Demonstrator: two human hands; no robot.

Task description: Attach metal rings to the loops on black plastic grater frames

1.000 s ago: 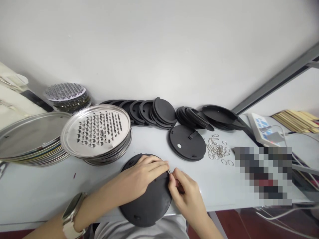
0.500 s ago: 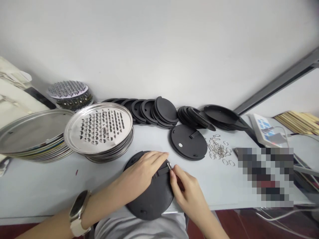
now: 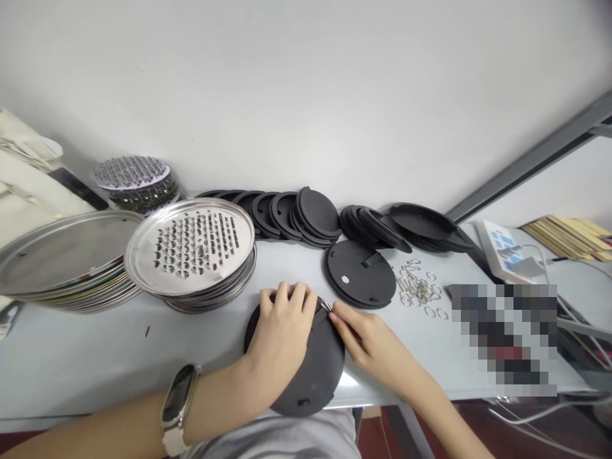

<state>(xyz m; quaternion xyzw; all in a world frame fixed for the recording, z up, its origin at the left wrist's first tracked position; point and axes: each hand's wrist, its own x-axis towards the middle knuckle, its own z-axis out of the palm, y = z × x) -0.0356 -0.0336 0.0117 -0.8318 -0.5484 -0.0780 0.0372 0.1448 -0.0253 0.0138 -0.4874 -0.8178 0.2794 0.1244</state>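
A round black plastic disc (image 3: 318, 373) lies at the table's front edge, partly over my lap. My left hand (image 3: 287, 325) rests across it with the fingers bent over its far edge, gripping it and hiding part of a raised strip. Between thumb and fingers, my right hand (image 3: 356, 328) pinches a small silver metal clip (image 3: 326, 306) at the disc's upper right rim. How the clip sits against the disc is partly covered. Just beyond, another black disc (image 3: 361, 277) with a white sticker lies flat, beside a pile of small metal rings and clips (image 3: 418, 287).
Stacked steel grater plates (image 3: 143, 258) and metal trays (image 3: 71, 252) stand at the left, a spiked round stack (image 3: 131, 175) behind them. More black discs (image 3: 318, 210) line the wall. A white box (image 3: 500, 245) and a blurred-out patch (image 3: 507, 338) are at the right.
My left hand has turned from lying flat to curling its fingers over the disc's far edge. The disc has shifted slightly right and turned; my right hand still pinches the clip.
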